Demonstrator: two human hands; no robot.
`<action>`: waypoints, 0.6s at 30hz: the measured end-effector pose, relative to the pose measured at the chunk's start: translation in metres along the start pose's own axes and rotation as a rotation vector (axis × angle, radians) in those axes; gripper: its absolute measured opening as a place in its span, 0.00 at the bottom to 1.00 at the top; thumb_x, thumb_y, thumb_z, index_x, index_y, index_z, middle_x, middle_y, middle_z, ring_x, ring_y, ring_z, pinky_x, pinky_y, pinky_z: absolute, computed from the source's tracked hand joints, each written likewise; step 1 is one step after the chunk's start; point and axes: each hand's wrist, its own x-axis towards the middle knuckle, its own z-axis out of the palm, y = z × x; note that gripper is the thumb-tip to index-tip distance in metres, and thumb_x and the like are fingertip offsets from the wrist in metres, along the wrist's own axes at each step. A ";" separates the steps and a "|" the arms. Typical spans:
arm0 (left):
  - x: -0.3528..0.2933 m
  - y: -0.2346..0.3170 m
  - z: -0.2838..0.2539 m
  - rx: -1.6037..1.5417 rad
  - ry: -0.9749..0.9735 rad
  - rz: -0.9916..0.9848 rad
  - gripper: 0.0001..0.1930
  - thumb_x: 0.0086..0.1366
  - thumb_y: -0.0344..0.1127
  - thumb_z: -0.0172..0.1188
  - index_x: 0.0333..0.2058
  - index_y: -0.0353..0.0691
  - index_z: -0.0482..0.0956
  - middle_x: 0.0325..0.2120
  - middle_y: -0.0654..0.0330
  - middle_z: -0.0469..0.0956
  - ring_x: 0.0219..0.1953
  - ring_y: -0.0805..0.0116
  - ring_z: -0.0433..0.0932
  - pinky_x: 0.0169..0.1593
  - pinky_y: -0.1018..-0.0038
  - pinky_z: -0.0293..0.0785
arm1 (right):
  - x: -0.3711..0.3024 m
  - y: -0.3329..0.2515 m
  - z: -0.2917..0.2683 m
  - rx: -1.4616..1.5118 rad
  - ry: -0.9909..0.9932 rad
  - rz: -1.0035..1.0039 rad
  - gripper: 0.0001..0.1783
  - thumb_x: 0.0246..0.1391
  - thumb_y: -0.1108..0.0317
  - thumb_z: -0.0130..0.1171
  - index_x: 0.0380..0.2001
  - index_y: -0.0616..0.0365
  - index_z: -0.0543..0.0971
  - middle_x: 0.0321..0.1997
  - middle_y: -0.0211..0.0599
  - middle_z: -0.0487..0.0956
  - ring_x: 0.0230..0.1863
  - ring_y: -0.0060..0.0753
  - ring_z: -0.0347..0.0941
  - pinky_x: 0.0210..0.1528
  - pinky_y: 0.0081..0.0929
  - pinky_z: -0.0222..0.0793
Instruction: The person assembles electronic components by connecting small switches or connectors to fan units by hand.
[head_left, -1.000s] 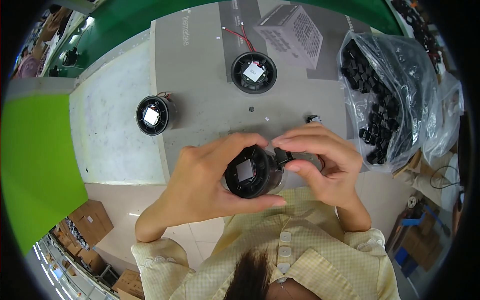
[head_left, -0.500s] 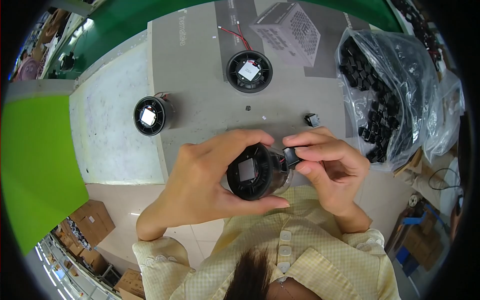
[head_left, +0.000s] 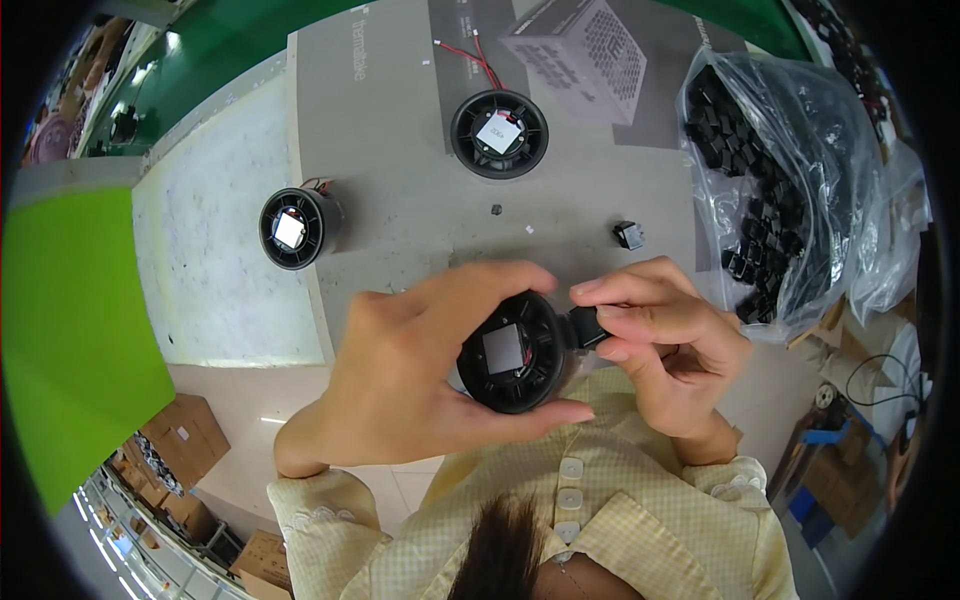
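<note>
My left hand (head_left: 400,365) is wrapped around a black round ribbed housing (head_left: 503,350) with a grey square in its middle, its face tilted up toward me. Between thumb and fingers, my right hand (head_left: 685,340) pinches a small black block (head_left: 587,327) at the right side of that housing. The two appear to touch, though the joint between them is partly hidden. Another ribbed housing (head_left: 500,134), with a white square and red wires, stands farther back. A third housing (head_left: 298,229) is at the left. One loose black block (head_left: 629,235) with metallic parts lies beyond my right hand.
A clear plastic bag (head_left: 835,180) full of small black blocks lies at the right. Grey printed cardboard (head_left: 390,140) covers much of the table, with a whitish surface (head_left: 220,240) to its left. A tiny dark bit (head_left: 496,210) lies on the cardboard.
The held housing has turned slightly, its face now more toward me. My right hand and the small black block have shifted slightly right and down. Both hands keep their grip.
</note>
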 end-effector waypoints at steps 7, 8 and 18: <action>0.001 0.005 -0.003 -0.117 -0.019 -0.062 0.36 0.39 0.44 0.85 0.46 0.34 0.80 0.37 0.57 0.84 0.35 0.67 0.85 0.38 0.73 0.83 | 0.004 -0.010 -0.003 -0.123 -0.034 -0.088 0.14 0.40 0.88 0.69 0.33 0.66 0.83 0.38 0.53 0.86 0.38 0.39 0.80 0.37 0.29 0.80; 0.000 0.007 -0.004 -0.136 -0.050 -0.103 0.37 0.35 0.41 0.86 0.46 0.33 0.81 0.38 0.57 0.84 0.38 0.70 0.85 0.41 0.74 0.84 | 0.006 -0.011 -0.004 -0.150 -0.036 -0.114 0.16 0.37 0.90 0.68 0.33 0.66 0.83 0.37 0.52 0.86 0.37 0.39 0.79 0.37 0.29 0.80; 0.004 0.014 0.000 0.064 0.061 0.159 0.35 0.37 0.43 0.85 0.44 0.36 0.82 0.35 0.58 0.85 0.33 0.68 0.86 0.38 0.76 0.82 | 0.001 -0.001 -0.002 -0.067 -0.012 -0.217 0.14 0.39 0.89 0.69 0.33 0.68 0.83 0.37 0.53 0.86 0.38 0.41 0.78 0.35 0.29 0.80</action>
